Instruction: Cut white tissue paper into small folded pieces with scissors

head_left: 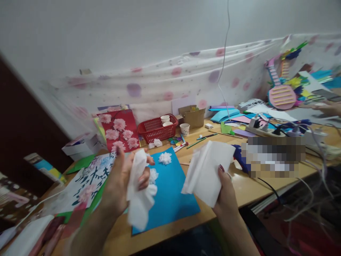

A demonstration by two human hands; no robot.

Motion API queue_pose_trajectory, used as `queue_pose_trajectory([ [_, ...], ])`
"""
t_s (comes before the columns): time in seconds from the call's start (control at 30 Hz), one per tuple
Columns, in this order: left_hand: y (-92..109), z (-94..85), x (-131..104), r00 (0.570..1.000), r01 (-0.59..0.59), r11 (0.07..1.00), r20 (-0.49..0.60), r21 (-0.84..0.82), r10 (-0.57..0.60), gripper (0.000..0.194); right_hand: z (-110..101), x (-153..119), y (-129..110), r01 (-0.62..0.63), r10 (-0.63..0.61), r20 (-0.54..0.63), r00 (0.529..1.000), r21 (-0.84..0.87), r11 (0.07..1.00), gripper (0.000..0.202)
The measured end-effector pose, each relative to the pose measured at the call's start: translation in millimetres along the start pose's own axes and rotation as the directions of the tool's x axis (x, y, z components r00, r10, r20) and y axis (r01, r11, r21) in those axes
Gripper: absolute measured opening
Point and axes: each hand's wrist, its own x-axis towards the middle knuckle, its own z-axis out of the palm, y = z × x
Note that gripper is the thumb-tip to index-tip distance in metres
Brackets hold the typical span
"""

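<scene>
My left hand (121,185) is closed around a loose, crumpled white tissue (138,209) whose end hangs down over the blue sheet. Some blur softens its fingertips. In my right hand (226,192), thumb on top, is a folded stack of white tissues (209,170), held above the table to the right of the sheet. The blue sheet (176,199) lies flat between and behind my hands. On it sit a white paper flower (165,158) near the top and a second white flower (153,175), partly hidden by my left hand.
Behind stand a red card with pink flowers (124,124), a red basket (153,135), a paper cup (184,129) and a cardboard box (195,117). Pencils (197,143) lie nearby. At right are a power strip (261,128), cables and another person's hand (330,106).
</scene>
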Motion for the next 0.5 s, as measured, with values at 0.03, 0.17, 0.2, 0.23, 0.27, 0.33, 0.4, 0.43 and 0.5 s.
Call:
queue_pose_trajectory([
  [0.03,-11.7,0.2,6.7,1.0,-0.016,1.0,-0.017,0.0,0.016,0.041,3.0,-3.6,2.1,-0.033,0.033,0.008,0.999,0.044,0.998,0.055],
  [0.17,-48.1,-0.1,30.0,0.99,0.127,0.979,-0.042,-0.159,-0.135,0.035,11.0,-14.0,4.0,-0.075,0.075,0.008,0.997,0.153,0.985,0.047],
  [0.2,-50.0,-0.8,35.4,0.982,0.171,0.957,-0.038,-0.234,-0.184,0.031,10.7,-14.7,1.9,-0.057,0.059,-0.009,0.998,0.181,0.982,0.045],
  [0.23,-48.6,-1.8,40.8,0.976,0.191,0.932,-0.038,-0.307,-0.212,0.026,9.8,-14.7,-1.2,-0.029,0.035,-0.028,0.999,0.209,0.977,0.042],
  [0.27,-44.9,-3.4,46.1,0.976,0.173,0.912,-0.061,-0.371,-0.21,0.021,8.3,-14.3,-4.8,0.009,0.003,-0.051,0.999,0.237,0.972,0.039],
  [0.33,-35.0,-7.6,54.9,0.978,0.127,0.891,-0.093,-0.436,-0.184,0.013,5.2,-12.4,-11.9,0.082,-0.056,-0.098,0.994,0.283,0.955,0.035],
  [0.4,-29.9,-12.0,58.3,0.985,0.102,0.89,-0.078,-0.445,-0.152,0.01,3.3,-10.5,-15.8,0.108,-0.072,-0.123,0.99,0.325,0.939,0.032],
  [0.43,-31.3,-13.3,56.8,0.988,0.093,0.896,-0.068,-0.433,-0.136,0.013,3.1,-9.8,-15.8,0.092,-0.054,-0.116,0.992,0.346,0.934,0.03],
  [0.5,-43.2,-12.8,46.3,0.992,0.085,0.926,-0.051,-0.368,-0.111,0.024,3.8,-9.4,-11.8,0.012,0.021,-0.082,0.996,0.385,0.923,0.025],
])
